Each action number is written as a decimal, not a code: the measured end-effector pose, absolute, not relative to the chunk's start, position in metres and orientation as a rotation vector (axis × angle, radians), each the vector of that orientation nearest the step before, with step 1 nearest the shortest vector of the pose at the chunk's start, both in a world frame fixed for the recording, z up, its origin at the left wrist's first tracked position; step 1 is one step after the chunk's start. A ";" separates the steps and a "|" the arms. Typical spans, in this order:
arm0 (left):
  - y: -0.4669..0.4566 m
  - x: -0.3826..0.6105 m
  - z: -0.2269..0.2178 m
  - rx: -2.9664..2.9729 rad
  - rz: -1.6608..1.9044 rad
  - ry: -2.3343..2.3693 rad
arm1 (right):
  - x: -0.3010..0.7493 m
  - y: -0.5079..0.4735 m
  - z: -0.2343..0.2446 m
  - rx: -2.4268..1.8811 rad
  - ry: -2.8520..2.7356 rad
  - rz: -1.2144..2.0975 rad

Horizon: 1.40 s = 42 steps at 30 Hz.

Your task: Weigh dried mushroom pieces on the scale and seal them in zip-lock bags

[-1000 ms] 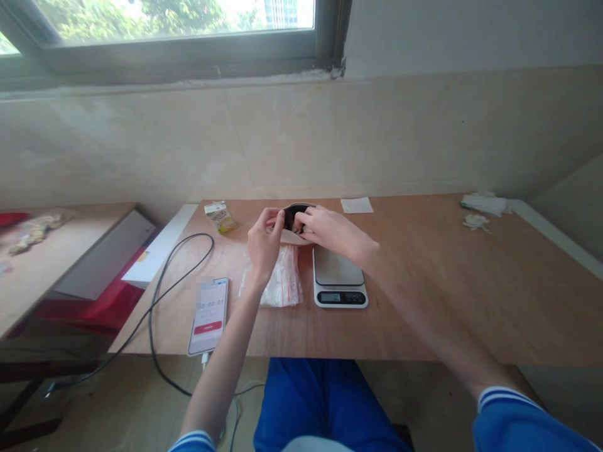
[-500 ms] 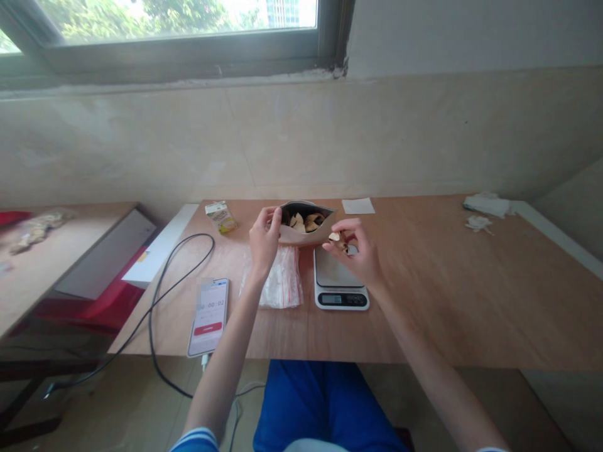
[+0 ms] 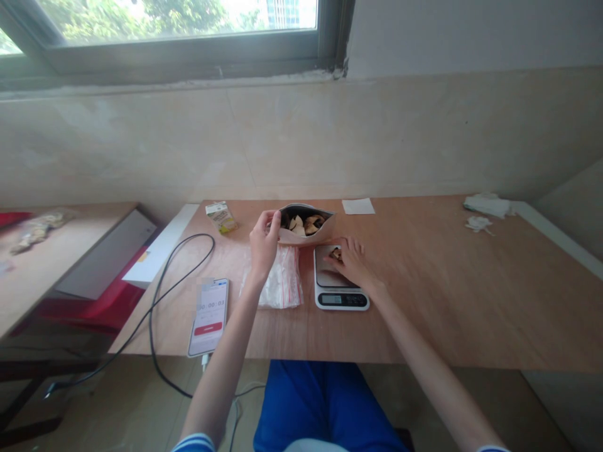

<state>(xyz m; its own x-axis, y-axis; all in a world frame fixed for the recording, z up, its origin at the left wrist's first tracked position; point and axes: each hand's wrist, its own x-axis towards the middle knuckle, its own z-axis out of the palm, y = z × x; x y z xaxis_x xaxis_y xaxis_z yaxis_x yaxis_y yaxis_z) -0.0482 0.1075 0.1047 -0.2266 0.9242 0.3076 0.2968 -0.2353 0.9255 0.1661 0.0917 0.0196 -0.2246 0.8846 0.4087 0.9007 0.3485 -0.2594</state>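
Gaping open, the tan pouch point(image 3: 308, 236) shows pale jagged chunks point(image 3: 298, 223) inside.

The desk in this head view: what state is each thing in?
Left hand: gripping the pouch's edge, holding it up.
Pouch: open, pale pieces inside.
Right hand: down on the scale platform, over a pale piece.
Kitchen scale: display lit, digits too small to read.
Phone: screen on, timer at 00:00:03.
Zip bag: lying crumpled on the desk.
Carton: lying on its side.
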 end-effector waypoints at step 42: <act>0.088 -0.038 0.092 1.555 1.541 1.421 | 0.111 0.073 0.141 -1.209 -2.377 0.150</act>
